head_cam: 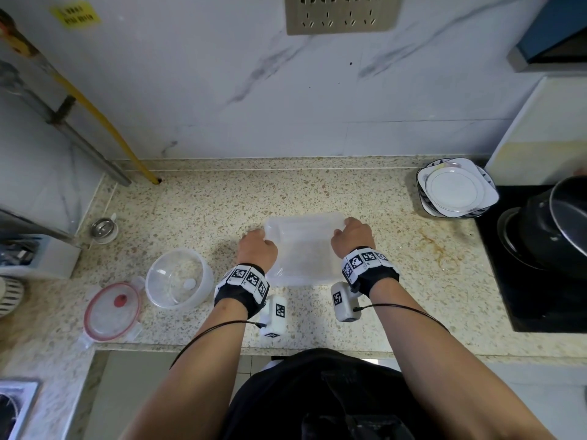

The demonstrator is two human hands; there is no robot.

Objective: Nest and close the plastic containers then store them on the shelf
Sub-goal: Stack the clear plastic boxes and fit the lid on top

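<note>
One speckled stone surface fills the frame, and we take its centre as the clock hub. At 3 o'clock a black pot sits on a dark cooktop. At the hub lies a rectangular translucent container, resting on the surface. At 2 o'clock stacked plates lie near the wall. At 8 o'clock a round clear container stands open, and just beside it, further toward 8 o'clock, lies a round lid with a red seal, flat on the surface. Our left hand grips the left rim of the rectangular container, fingers curled over the edge. Our right hand clasps the right rim likewise. Both wrists carry marker bands.
</note>
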